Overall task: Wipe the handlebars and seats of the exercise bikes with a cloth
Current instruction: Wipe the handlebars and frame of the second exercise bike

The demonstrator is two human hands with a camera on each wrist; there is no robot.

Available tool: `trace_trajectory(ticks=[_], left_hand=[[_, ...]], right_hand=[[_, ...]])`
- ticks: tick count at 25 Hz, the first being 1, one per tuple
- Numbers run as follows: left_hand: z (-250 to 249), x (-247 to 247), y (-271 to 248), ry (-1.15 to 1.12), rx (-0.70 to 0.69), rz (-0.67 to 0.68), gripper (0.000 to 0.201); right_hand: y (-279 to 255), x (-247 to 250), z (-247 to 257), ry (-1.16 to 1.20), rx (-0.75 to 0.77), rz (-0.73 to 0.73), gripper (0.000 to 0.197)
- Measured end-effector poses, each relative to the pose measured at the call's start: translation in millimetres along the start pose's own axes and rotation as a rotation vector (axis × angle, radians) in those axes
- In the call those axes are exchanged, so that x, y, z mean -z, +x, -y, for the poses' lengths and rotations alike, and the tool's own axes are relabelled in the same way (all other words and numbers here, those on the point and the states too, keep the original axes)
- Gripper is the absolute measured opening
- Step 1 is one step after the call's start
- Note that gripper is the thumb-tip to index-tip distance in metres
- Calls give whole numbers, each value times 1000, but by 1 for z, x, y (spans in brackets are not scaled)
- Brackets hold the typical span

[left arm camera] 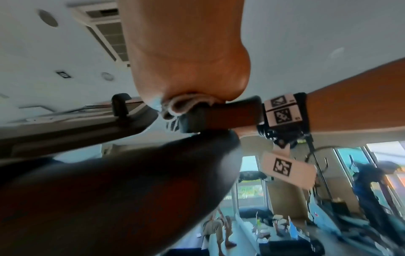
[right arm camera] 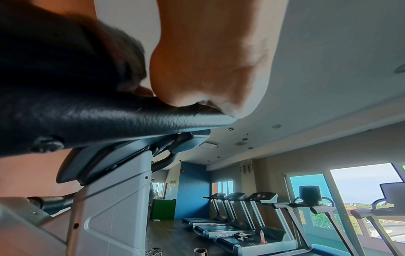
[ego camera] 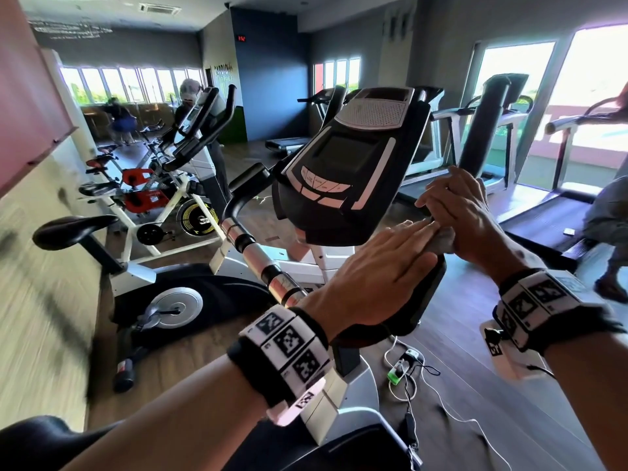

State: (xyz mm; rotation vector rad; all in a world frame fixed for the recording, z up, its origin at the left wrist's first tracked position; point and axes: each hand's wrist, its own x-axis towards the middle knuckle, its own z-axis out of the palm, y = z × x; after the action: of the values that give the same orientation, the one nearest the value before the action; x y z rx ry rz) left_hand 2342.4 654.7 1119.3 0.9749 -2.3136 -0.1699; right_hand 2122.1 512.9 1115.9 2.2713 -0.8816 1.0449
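Cloth [ego camera: 443,240]: soft, light, bunched; judged best pinched at bunched middle. Gripped by right hand [ego camera: 465,215] on handlebar [ego camera: 428,283], 3 o'clock of console [ego camera: 343,171]. Left hand [ego camera: 370,277]: laid flat, fingers straight.

A dark wood-plank floor [ego camera: 475,375] is seen under all the equipment. The nearest exercise bike [ego camera: 343,396] is stood on it, with a second bike [ego camera: 142,280] to its left and red-and-white spin bikes [ego camera: 149,198] set farther back along the wall. A power strip [ego camera: 402,367] and white cables [ego camera: 452,411] are laid on the planks just right of the nearest bike. Treadmills [ego camera: 550,215] are placed by the windows.
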Motion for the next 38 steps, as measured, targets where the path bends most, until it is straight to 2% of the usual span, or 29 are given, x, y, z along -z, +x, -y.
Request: trace_trajectory(ticks=[2,4,6,7,10,12,15,17,19,21,24,26,28,30,31,33,35,38], left_hand=[[-6,-3,1,70,3,-63,57],[-6,-6,-14,67,-103,-83,56],[0,-2,-25,21,-180,-44,55],[3,3,-19,-9,-161,-3,54],[1,3,7,-17,57,19,52],[-7,-7,5,80,68,-51,50],[-1,-7,-10,41,-49,-61,48],[4,2,0,-104,49,-16,48],[-3,-1,5,-83,175,-7,52],[-14,-7,-3,51,121,-29,54],[-15,-6,-8,91,3,17,56],[-14,0,4,65,63,36,56],[-19,-2,6,72,97,-20,55],[-24,-7,-10,77,-3,-101,53],[-22,-9,-23,60,-91,-110,52],[-14,-10,-44,46,-262,-83,48],[-9,-6,-46,64,-342,-55,44],[-21,-12,-27,133,-232,-70,43]], right_hand=[[2,5,3,-9,33,-2,33],[1,4,3,-29,34,2,40],[1,0,2,-30,-1,-25,28],[1,1,0,-37,5,-33,24],[2,2,-2,-77,113,-43,24],[3,4,1,-96,153,-65,24],[2,2,0,-114,132,-85,29],[2,0,-2,-92,139,-92,27],[3,3,-2,-89,169,-108,31],[6,5,3,-110,213,-136,40],[6,8,8,-100,230,-163,42],[8,11,9,-71,196,-129,38],[7,12,9,-103,198,-99,26],[5,10,10,-122,177,-91,20],[6,9,10,-93,116,-93,22],[6,5,8,-23,13,-72,29],[6,5,10,-32,6,-59,29],[6,7,10,-128,89,-57,19]])
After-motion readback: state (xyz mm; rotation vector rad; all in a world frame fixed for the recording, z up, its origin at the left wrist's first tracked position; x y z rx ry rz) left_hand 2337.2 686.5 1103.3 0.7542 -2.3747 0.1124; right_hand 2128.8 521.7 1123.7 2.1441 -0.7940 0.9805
